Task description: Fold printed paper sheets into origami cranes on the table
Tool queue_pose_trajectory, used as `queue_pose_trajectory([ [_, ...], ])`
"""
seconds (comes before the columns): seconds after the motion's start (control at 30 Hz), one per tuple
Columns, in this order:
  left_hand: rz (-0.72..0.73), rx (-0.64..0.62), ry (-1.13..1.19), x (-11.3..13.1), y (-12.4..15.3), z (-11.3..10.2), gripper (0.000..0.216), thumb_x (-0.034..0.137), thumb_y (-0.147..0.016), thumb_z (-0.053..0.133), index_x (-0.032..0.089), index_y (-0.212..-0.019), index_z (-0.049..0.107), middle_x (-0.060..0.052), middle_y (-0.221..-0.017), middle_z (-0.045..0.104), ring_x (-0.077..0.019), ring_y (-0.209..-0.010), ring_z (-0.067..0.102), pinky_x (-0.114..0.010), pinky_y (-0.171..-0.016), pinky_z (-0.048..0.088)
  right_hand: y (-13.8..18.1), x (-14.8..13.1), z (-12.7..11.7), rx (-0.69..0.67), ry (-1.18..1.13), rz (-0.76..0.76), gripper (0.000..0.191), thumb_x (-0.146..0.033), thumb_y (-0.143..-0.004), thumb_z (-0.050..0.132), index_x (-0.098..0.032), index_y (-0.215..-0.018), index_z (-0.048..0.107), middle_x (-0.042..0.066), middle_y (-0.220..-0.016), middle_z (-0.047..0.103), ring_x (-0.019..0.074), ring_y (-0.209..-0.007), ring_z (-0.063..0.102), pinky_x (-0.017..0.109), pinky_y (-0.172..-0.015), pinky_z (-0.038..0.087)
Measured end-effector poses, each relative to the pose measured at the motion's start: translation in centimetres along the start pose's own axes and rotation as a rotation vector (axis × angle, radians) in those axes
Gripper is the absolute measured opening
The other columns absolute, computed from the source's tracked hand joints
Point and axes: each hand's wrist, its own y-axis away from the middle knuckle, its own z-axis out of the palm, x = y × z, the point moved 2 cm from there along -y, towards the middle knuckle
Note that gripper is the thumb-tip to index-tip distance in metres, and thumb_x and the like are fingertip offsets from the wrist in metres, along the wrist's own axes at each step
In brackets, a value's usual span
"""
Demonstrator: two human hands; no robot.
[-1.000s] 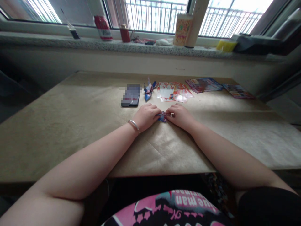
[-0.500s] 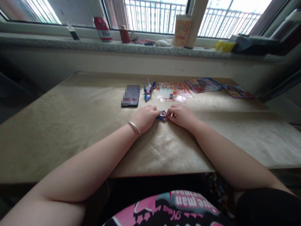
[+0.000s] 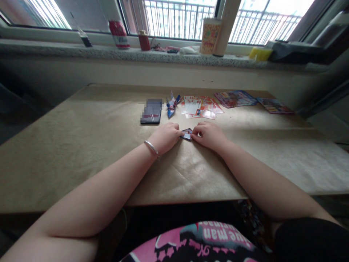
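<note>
This looks like a room in a home: I have a wide tan table (image 3: pixel 109 127) before me, below a speckled stone windowsill (image 3: pixel 152 57) holding a red drink can (image 3: pixel 119 35) and a patterned cup (image 3: pixel 209 37) (ordinary household clutter), and through the window (image 3: pixel 94 14) I see a barred metal railing (image 3: pixel 180 18).

- Small piece of paper (image 3: pixel 187 134), printed in pale blue and white with dark edges and reddish marks.
- Folded, its visible outline roughly diamond-shaped; fingers cover its side ends.
- Low over the table (image 3: pixel 188 174), between left hand (image 3: pixel 165 137) and right hand (image 3: pixel 207 134).
</note>
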Motion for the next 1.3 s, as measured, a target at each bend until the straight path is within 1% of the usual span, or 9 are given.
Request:
queue_pose_trajectory([
  [0.23,-0.083,0.060,-0.029,0.1,-0.1,0.1,0.029,0.023,-0.091,0.047,0.015,-0.089,0.075,-0.011,-0.089,0.067,-0.0232,-0.088,0.062,-0.033,-0.078,0.048,0.0,-0.2,0.4,-0.015,0.013,0.023,0.032,-0.048,-0.085,0.063,-0.031,-0.110,0.074,0.005,-0.093,0.069,0.0205,-0.087,0.060,0.031,-0.068,0.039],
  [0.37,-0.178,0.027,-0.069,0.8,0.3,-0.7,0.031,0.027,-0.092,0.045,0.015,-0.088,0.074,-0.012,-0.091,0.069,-0.0256,-0.085,0.064,-0.033,-0.067,0.047,0.0,0.0,0.5,-0.017,0.029,0.008,0.034,-0.049,-0.085,0.062,-0.030,-0.111,0.074,0.005,-0.097,0.069,0.0224,-0.091,0.060,0.032,-0.069,0.040],
  [0.47,-0.195,-0.037,-0.108,1.6,0.7,-1.5,0.032,0.029,-0.092,0.046,0.015,-0.087,0.075,-0.014,-0.090,0.069,-0.0278,-0.082,0.064,-0.034,-0.061,0.044,-0.1,0.0,0.5,-0.033,0.032,-0.007,0.034,-0.048,-0.085,0.062,-0.028,-0.111,0.074,0.006,-0.098,0.069,0.0235,-0.093,0.060,0.032,-0.072,0.041],
  [0.63,-0.203,-0.061,-0.150,1.6,1.1,-1.7,0.033,0.030,-0.094,0.045,0.017,-0.091,0.075,-0.013,-0.088,0.068,-0.0277,-0.083,0.064,-0.031,-0.057,0.040,-0.1,-0.2,0.4,-0.043,0.028,-0.004,0.035,-0.048,-0.086,0.061,-0.028,-0.112,0.073,0.006,-0.099,0.069,0.0233,-0.093,0.060,0.032,-0.075,0.041],
  [0.77,-0.166,-0.011,-0.146,0.7,0.6,-0.5,0.033,0.030,-0.096,0.043,0.021,-0.104,0.073,-0.010,-0.096,0.068,-0.0260,-0.087,0.063,-0.033,-0.063,0.044,-0.1,-0.1,0.6,0.001,0.056,0.031,0.034,-0.048,-0.086,0.060,-0.024,-0.105,0.075,0.008,-0.096,0.069,0.0230,-0.090,0.060,0.032,-0.075,0.041],
  [0.9,-0.131,0.092,-0.101,-0.2,0.0,0.9,0.033,0.030,-0.096,0.042,0.021,-0.114,0.069,-0.008,-0.108,0.066,-0.0247,-0.098,0.060,-0.035,-0.080,0.048,-0.4,0.8,0.8,0.073,0.080,0.028,0.025,-0.039,-0.087,0.060,-0.019,-0.082,0.074,0.008,-0.086,0.068,0.0232,-0.088,0.058,0.033,-0.078,0.040],
  [1.07,-0.157,0.116,-0.020,-0.8,-0.5,1.8,0.037,0.039,-0.097,0.040,0.020,-0.114,0.068,-0.008,-0.113,0.065,-0.0250,-0.103,0.057,-0.037,-0.091,0.046,-0.6,1.5,1.3,0.105,-0.100,-0.078,0.021,-0.039,-0.081,0.069,-0.020,-0.072,0.070,0.006,-0.087,0.068,0.0210,-0.089,0.057,0.033,-0.083,0.042],
  [1.17,-0.185,0.105,0.005,-0.7,-0.6,1.9,0.040,0.043,-0.097,0.041,0.019,-0.117,0.066,-0.009,-0.116,0.063,-0.0266,-0.106,0.055,-0.039,-0.094,0.045,-0.6,1.2,1.9,0.075,-0.229,-0.108,0.019,-0.041,-0.079,0.071,-0.022,-0.083,0.074,0.004,-0.088,0.069,0.0194,-0.087,0.057,0.032,-0.082,0.044],
  [1.3,-0.213,0.080,0.011,-0.3,-0.6,1.9,0.043,0.046,-0.094,0.046,0.018,-0.123,0.061,-0.011,-0.123,0.059,-0.0283,-0.114,0.052,-0.040,-0.098,0.043,-0.6,0.8,2.4,0.087,-0.300,-0.109,0.028,-0.041,-0.078,0.073,-0.022,-0.098,0.077,0.006,-0.091,0.069,0.0197,-0.087,0.058,0.032,-0.081,0.046],
])
